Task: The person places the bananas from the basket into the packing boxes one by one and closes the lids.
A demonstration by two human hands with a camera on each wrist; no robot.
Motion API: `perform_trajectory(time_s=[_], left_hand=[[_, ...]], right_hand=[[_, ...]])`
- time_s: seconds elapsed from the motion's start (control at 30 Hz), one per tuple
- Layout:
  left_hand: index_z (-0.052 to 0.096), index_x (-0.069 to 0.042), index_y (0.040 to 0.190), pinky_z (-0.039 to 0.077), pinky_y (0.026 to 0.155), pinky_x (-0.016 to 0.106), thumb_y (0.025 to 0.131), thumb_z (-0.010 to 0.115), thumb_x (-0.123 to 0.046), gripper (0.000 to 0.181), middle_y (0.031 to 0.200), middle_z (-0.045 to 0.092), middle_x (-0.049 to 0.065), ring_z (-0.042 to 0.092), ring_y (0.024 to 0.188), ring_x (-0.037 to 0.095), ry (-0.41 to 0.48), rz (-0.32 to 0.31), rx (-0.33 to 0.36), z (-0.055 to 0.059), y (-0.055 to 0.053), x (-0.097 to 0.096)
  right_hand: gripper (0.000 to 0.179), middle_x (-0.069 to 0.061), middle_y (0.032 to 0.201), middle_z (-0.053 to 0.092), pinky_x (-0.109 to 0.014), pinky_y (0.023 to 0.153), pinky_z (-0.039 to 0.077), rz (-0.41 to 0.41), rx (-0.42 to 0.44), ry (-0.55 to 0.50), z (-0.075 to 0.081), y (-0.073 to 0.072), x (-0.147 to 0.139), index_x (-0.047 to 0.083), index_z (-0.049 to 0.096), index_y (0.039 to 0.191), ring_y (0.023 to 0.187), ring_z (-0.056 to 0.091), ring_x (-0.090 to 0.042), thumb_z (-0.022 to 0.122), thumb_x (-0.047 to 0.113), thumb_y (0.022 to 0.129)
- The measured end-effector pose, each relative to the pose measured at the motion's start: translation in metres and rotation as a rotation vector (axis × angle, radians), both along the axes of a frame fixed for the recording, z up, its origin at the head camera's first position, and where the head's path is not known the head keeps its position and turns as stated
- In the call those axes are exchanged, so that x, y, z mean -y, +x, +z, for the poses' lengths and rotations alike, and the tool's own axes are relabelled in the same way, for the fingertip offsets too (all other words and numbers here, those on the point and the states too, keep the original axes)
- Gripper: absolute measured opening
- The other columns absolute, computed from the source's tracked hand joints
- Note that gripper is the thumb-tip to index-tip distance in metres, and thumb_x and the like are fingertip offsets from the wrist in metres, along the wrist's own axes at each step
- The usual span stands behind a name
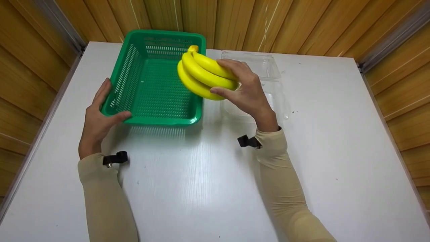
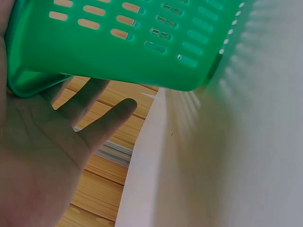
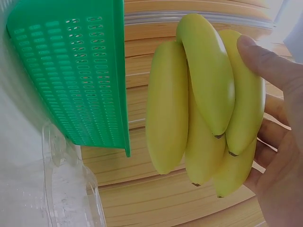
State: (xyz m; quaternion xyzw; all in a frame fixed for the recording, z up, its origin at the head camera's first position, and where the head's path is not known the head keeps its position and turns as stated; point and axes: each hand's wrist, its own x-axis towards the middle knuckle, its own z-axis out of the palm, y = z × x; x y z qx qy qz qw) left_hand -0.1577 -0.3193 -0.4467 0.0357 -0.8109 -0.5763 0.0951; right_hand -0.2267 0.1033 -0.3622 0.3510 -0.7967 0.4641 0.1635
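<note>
In the head view my right hand (image 1: 247,85) grips a bunch of yellow bananas (image 1: 210,72) by its lower end, with the stem pointing up and left. The bunch is held up over the right wall of a green plastic basket (image 1: 161,121). The right wrist view shows the bananas' (image 3: 206,85) dark tips, with the thumb across one side and the fingers behind. At the basket's near left corner, my left hand (image 1: 95,122) rests with its thumb on the front rim. Its fingers look straight and spread outside the wall in the left wrist view.
A clear plastic clamshell box (image 1: 282,97) lies opened on the white table (image 1: 181,188), right of the basket and partly hidden by my right hand. Wood-patterned panels (image 1: 231,23) stand along the back and both sides.
</note>
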Motion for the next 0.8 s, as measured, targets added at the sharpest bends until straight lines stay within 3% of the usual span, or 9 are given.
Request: perform_trajectory(time_s=[0.5,0.8], left_hand=[[0.032,-0.028,0.168,0.01,0.13,0.048,0.083,0.092,-0.025,0.104,0.175,0.023,-0.011,0.013,0.161,0.016,-0.013,-0.006,-0.022,-0.001,0.001,0.002],[0.031,-0.029,0.168,0.008,0.13,0.047,0.085,0.09,-0.025,0.103,0.175,0.021,-0.013,0.011,0.161,0.014,-0.011,-0.006,0.001,0.001,0.001,0.002]], right_hand=[[0.065,-0.005,0.143,0.065,-0.034,0.111,0.047,-0.039,0.004,-0.001,-0.004,0.0,-0.011,0.004,0.065,0.144,0.13,0.055,-0.018,0.089,0.027,0.089],[0.064,-0.006,0.141,0.066,-0.034,0.111,0.047,-0.081,0.005,-0.012,-0.001,0.0,-0.022,0.004,0.064,0.144,0.129,0.056,-0.019,0.089,0.026,0.089]])
